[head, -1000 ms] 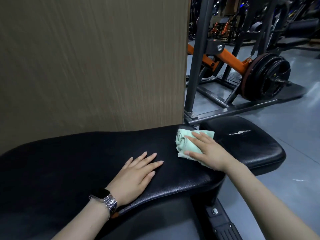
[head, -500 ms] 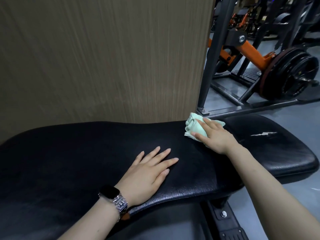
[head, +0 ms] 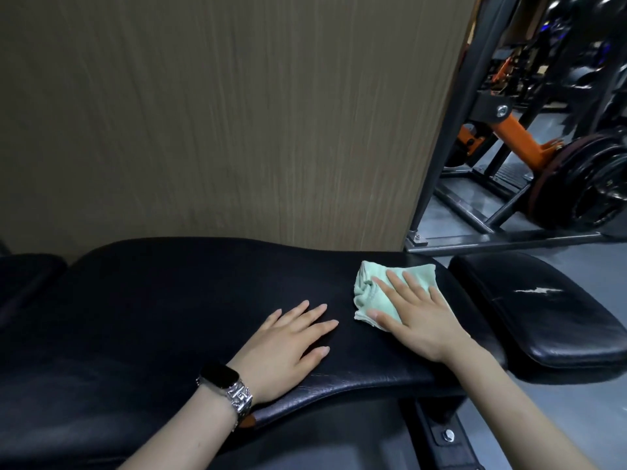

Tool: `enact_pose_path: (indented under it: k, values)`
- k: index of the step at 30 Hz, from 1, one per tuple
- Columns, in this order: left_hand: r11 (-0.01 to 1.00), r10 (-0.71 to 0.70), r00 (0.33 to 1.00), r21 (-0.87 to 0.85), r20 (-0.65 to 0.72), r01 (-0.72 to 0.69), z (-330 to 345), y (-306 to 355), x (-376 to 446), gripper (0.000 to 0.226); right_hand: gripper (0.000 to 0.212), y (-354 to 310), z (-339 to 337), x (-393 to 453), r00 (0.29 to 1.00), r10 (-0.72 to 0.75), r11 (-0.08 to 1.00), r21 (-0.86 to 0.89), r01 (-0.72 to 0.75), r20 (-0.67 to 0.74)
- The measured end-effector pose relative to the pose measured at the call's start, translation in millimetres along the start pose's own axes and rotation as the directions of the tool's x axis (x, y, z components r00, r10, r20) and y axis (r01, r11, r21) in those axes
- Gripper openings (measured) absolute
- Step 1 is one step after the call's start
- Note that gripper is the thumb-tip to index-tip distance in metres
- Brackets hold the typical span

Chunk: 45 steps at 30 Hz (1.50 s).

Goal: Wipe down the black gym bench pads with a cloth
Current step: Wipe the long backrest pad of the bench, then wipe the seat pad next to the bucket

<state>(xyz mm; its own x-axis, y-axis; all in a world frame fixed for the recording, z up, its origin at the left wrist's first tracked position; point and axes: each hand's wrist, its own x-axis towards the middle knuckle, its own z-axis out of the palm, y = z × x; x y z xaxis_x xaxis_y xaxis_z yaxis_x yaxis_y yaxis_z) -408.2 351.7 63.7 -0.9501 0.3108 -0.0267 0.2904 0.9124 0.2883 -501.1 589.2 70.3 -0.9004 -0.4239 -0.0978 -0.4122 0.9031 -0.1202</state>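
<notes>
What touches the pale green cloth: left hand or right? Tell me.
Right hand touching pale green cloth: head view shows fingers flat on it. Left hand apart.

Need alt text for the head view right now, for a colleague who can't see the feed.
A person's right hand presses a light green cloth flat onto the long black bench pad, near its right end. The left hand, a watch on its wrist, rests flat on the same pad. A smaller scuffed seat pad lies to the right; weight plates stand behind.
</notes>
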Motion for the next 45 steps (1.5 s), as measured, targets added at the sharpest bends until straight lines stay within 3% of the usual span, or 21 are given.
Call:
enact_pose_path:
  k: [2, 6, 15, 23, 31, 37, 43, 45]
  values:
    - [1.0, -0.03, 1.0, -0.006, -0.003, 0.03, -4, -10, -16, 0.075, 0.087, -20, 1, -4, 1.0, -0.029, 1.0, -0.002, 0.029, 0.001]
    - [0.995, -0.096, 0.995, -0.011, -0.014, 0.095, -13, -31, -52, 0.072, 0.11, -62, 8, -9, 0.995, -0.096, 0.995, 0.002, 0.096, -0.004]
    - [0.968, -0.248, 0.967, -0.042, -0.064, 0.246, -32, -71, -125, 0.085, 0.09, -175, 17, -12, 0.963, -0.269, 0.962, 0.056, 0.267, 0.02]
    - [0.929, -0.37, 0.924, -0.03, -0.09, 0.369, -42, -107, -181, 0.092, 0.095, -267, 29, -2, 0.924, -0.381, 0.923, 0.078, 0.377, 0.04]
    - [0.919, -0.395, 0.913, -0.031, -0.101, 0.394, -50, -146, -202, 0.098, 0.091, -322, 33, 19, 0.899, -0.436, 0.895, 0.12, 0.43, 0.032]
    - [0.903, -0.427, 0.895, -0.01, -0.126, 0.429, -63, -172, -211, 0.057, 0.086, -359, 33, 38, 0.898, -0.439, 0.887, 0.152, 0.436, -0.009]
    - [0.897, -0.437, 0.887, 0.002, -0.151, 0.442, -65, -199, -215, 0.058, 0.052, -386, 33, 65, 0.901, -0.433, 0.888, 0.171, 0.427, 0.0]
    - [0.893, -0.445, 0.881, -0.001, -0.157, 0.451, -64, -206, -218, 0.058, 0.052, -395, 34, 73, 0.906, -0.423, 0.884, 0.211, 0.417, -0.014]
